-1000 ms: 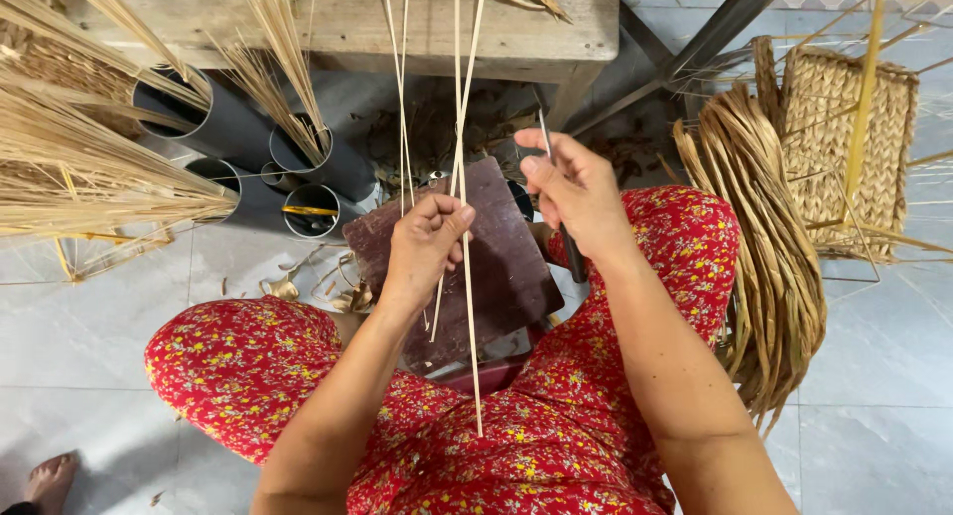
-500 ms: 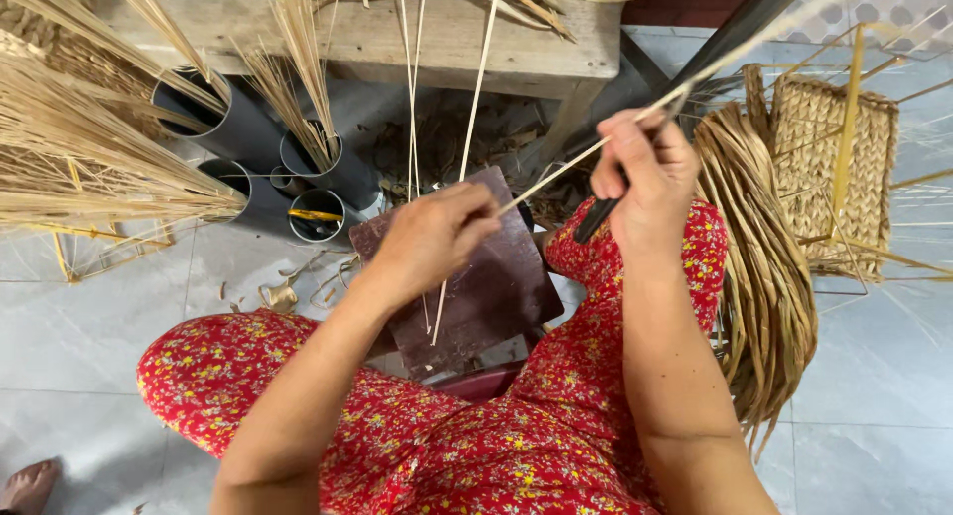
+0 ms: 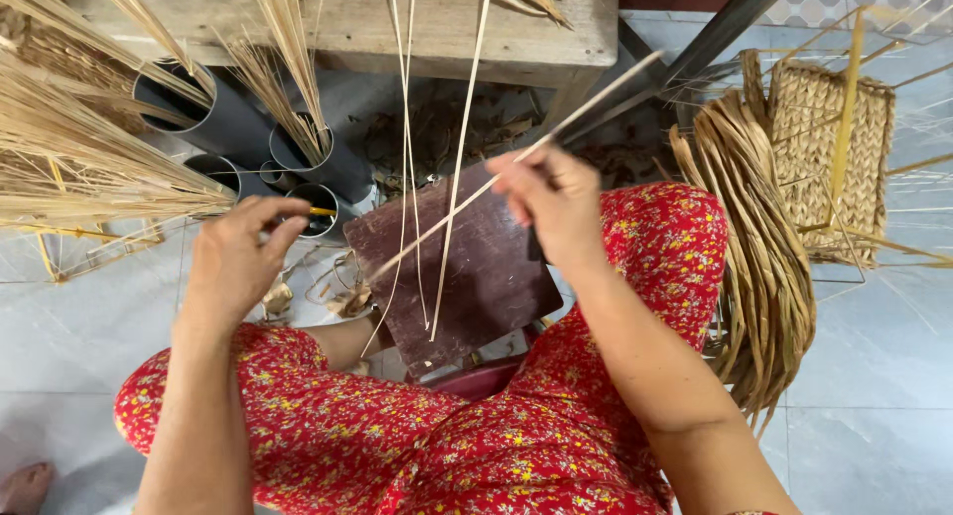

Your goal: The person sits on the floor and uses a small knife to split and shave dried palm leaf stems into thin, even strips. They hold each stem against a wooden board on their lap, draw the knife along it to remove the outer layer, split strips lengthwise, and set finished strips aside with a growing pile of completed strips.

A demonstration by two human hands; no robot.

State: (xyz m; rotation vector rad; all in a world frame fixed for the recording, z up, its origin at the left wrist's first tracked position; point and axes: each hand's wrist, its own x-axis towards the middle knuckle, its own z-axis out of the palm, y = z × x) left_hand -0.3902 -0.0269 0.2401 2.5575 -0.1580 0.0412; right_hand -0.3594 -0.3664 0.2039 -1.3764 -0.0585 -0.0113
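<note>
My right hand (image 3: 558, 205) pinches a thin pale reed strip (image 3: 452, 215) that slants from the dark wooden board (image 3: 486, 282) on my lap up toward the right. My left hand (image 3: 236, 262) hovers to the left of the board with loosely curled fingers and holds nothing. It is close to the small grey pipe (image 3: 316, 209). Two more pale strips (image 3: 409, 148) hang from the wooden bench (image 3: 516, 34) down across the board. I sit on the floor in red flowered clothing (image 3: 516, 446).
Grey pipes (image 3: 223, 128) holding reed bundles stand under the bench at left, beside a big sheaf of dry reeds (image 3: 69, 163). A bundle of flat reed strips (image 3: 769, 267) and a woven mat (image 3: 824, 148) lie at right. A bare foot (image 3: 22, 487) shows at bottom left.
My left hand let go of the strips on the board and moved left toward the pipes. My right hand lowered, keeping the slanted strip in its grip.
</note>
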